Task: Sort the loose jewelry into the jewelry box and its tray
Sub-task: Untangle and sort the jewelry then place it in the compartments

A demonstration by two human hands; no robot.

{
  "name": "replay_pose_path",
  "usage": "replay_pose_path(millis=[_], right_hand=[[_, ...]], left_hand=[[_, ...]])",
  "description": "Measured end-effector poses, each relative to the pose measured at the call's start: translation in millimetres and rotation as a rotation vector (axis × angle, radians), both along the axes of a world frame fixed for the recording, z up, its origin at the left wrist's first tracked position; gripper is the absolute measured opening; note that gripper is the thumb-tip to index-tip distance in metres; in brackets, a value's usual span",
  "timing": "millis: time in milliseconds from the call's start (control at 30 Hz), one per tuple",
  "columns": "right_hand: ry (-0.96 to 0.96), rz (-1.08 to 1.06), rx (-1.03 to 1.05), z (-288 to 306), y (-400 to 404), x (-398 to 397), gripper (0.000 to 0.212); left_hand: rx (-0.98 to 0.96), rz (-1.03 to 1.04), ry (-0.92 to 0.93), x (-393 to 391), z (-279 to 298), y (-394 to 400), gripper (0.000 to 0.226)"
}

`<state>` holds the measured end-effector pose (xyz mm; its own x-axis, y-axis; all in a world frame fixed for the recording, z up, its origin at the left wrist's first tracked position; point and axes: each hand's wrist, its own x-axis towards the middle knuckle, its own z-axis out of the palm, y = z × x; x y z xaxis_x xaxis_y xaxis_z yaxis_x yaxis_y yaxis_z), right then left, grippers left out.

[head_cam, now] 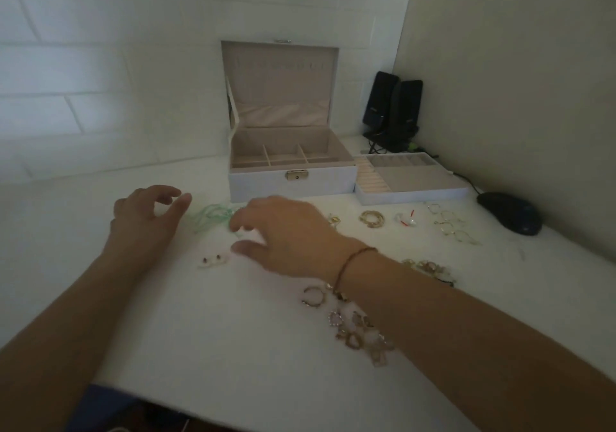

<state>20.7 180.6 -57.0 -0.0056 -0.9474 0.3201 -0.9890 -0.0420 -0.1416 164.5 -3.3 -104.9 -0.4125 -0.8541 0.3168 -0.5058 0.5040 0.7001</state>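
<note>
The white jewelry box (293, 183) stands open at the back of the white table, its lid up and its compartments bare. Its tray (413, 195) lies beside it on the right. A pale green necklace (208, 218) lies between my two hands. My left hand (146, 218) hovers just left of it, fingers loosely curved and holding nothing. My right hand (283, 235) reaches across with fingertips at the necklace's right end; whether it holds the strand is hidden. A small white earring pair (213, 261) lies below the necklace.
Gold rings (371, 219), thin hoops (450, 226), a red-and-white piece (406, 220) and a cluster of rings and heart charms (353, 328) lie scattered on the right. A black mouse (510, 213) and black speakers (393, 111) sit in the right corner.
</note>
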Motion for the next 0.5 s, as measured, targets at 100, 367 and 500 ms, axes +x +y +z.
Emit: replay_pose_path(millis=[100,367,500], right_hand=[[-0.019,-0.115,-0.117,17,37,-46,0.021],[-0.241,-0.712,-0.241,28,179,-187,0.011],[-0.212,-0.7,-0.13,11,206,-186,0.013]], left_hand=[[0.032,-0.008,0.178,0,4,4,0.02],[-0.275,-0.098,0.089,-1,2,14,0.015],[-0.373,-0.104,0.099,1,3,17,0.026]])
